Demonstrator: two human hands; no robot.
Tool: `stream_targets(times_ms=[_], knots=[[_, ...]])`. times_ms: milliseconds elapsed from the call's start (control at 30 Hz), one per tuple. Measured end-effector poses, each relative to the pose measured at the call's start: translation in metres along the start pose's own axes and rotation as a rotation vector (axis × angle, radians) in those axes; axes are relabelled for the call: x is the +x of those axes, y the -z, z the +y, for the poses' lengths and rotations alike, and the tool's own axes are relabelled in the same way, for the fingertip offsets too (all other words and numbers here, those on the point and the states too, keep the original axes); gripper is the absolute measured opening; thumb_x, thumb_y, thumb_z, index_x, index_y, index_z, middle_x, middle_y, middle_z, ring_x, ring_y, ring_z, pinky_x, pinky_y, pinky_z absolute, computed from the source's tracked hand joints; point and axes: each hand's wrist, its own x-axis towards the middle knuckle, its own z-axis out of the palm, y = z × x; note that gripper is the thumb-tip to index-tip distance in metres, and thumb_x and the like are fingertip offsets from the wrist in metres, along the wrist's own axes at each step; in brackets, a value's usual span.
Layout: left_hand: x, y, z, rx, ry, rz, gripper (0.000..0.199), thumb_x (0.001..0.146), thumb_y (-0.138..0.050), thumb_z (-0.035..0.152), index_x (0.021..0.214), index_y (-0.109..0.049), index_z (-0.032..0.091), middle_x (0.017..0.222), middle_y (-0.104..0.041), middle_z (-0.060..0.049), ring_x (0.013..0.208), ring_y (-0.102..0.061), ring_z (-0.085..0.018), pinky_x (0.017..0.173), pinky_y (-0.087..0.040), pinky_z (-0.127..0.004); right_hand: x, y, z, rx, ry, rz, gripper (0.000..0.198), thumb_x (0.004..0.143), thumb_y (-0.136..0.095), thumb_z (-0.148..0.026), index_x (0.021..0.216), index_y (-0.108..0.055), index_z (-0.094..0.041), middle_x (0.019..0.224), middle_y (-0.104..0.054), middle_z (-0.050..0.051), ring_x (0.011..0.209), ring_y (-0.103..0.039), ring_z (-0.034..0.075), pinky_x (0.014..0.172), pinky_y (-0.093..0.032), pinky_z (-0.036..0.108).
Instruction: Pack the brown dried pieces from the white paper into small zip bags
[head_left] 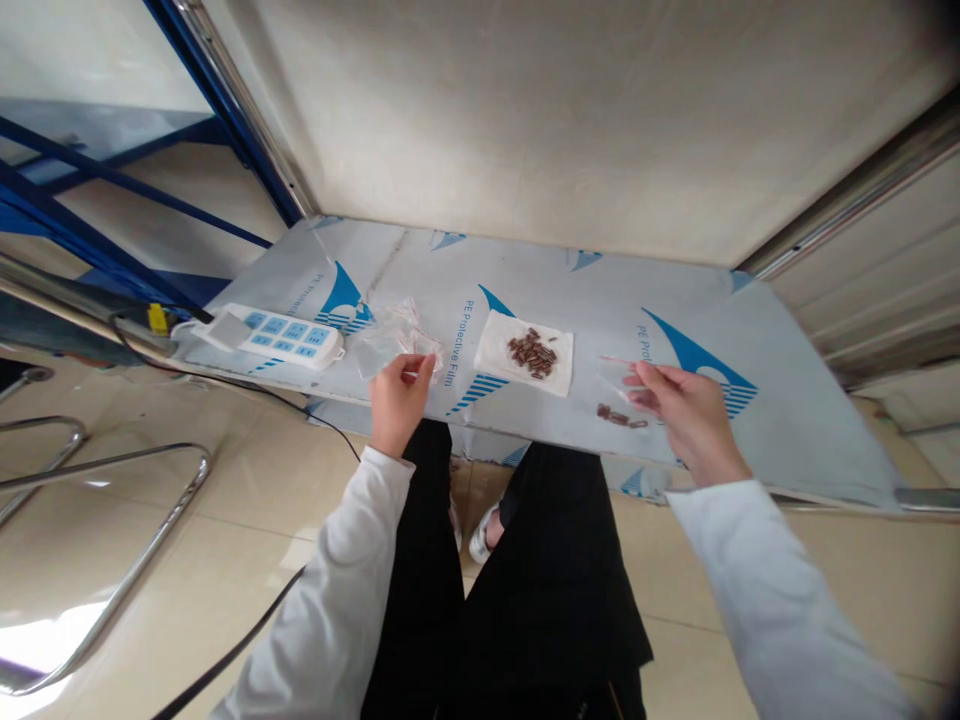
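Note:
My right hand (pixel 694 415) is closed in a pinch on a small clear zip bag (pixel 616 385) with a red line along its top. Brown capsules (pixel 615 414) show at the bottom of this bag. My left hand (pixel 401 398) is closed, thumb and finger together, at the near side of a heap of clear zip bags (pixel 386 335). Whether it grips one of them I cannot make out. Between my hands, a pile of brown capsules (pixel 532 355) lies on a white paper napkin (pixel 491 345), apart from both hands.
A white power strip (pixel 281 337) with a plug in it lies at the left of the film-covered table (pixel 570 290). Its black cable (pixel 225 378) runs along the front edge. A blue metal frame (pixel 240 130) and a chrome-legged chair (pixel 172 540) stand to the left.

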Motion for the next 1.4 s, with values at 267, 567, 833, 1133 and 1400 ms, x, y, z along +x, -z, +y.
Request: stream_targets(times_ms=[267,567,833,1133,1400], knots=[[0.032,-0.028,-0.010,0.426,0.077,-0.091,0.035,0.076,-0.060,0.046,0.085,-0.073,0.015,0.090,-0.074,-0.016,0.090,-0.068,-0.033,0.077,-0.048,-0.040,0.085,-0.005,0.037,-0.637,0.204,0.146,0.032,0.078,-0.066,-0.034,0.098,-0.064,-0.010,0.092,-0.070,0.020,0.089,-0.065,0.031,0.085,-0.046,0.048],[0.000,-0.004,0.015,0.126,0.055,0.052,0.023,0.077,-0.059,0.036,0.079,-0.073,0.018,0.071,-0.074,-0.006,0.069,-0.070,-0.022,0.072,-0.049,-0.031,-0.022,-0.080,-0.016,-0.410,0.462,-0.175,0.031,0.087,-0.053,-0.045,0.089,-0.071,-0.019,0.083,-0.072,0.009,0.075,-0.065,0.022,0.075,-0.049,0.035],[-0.053,0.005,0.039,-0.327,0.053,-0.014,0.028,0.078,-0.063,0.045,0.079,-0.069,0.018,0.068,-0.072,-0.004,0.062,-0.068,-0.017,0.060,-0.050,-0.025,-0.076,-0.156,-0.035,-0.049,0.245,-0.580,0.034,0.083,-0.059,-0.048,0.081,-0.073,-0.018,0.075,-0.072,0.005,0.068,-0.067,0.019,0.062,-0.048,0.028],[-0.052,0.018,0.035,0.069,-0.637,-0.084,0.071,0.064,-0.075,0.041,0.124,-0.049,0.015,0.135,-0.053,-0.018,0.127,-0.047,-0.034,0.106,-0.035,-0.048,-0.093,-0.113,-0.062,-0.472,0.487,-0.441,0.030,0.084,-0.058,-0.030,0.059,-0.068,-0.017,0.056,-0.065,0.002,0.053,-0.056,0.013,0.054,-0.037,0.025],[-0.059,-0.002,0.020,-0.079,-0.510,-0.253,0.034,0.075,-0.070,0.030,0.102,-0.053,0.020,0.091,-0.066,-0.003,0.086,-0.065,-0.019,0.079,-0.051,-0.031,-0.081,-0.085,-0.045,-0.515,0.514,-0.539,0.021,0.088,-0.057,-0.029,0.077,-0.073,-0.019,0.071,-0.071,0.000,0.064,-0.062,0.013,0.062,-0.045,0.022]])
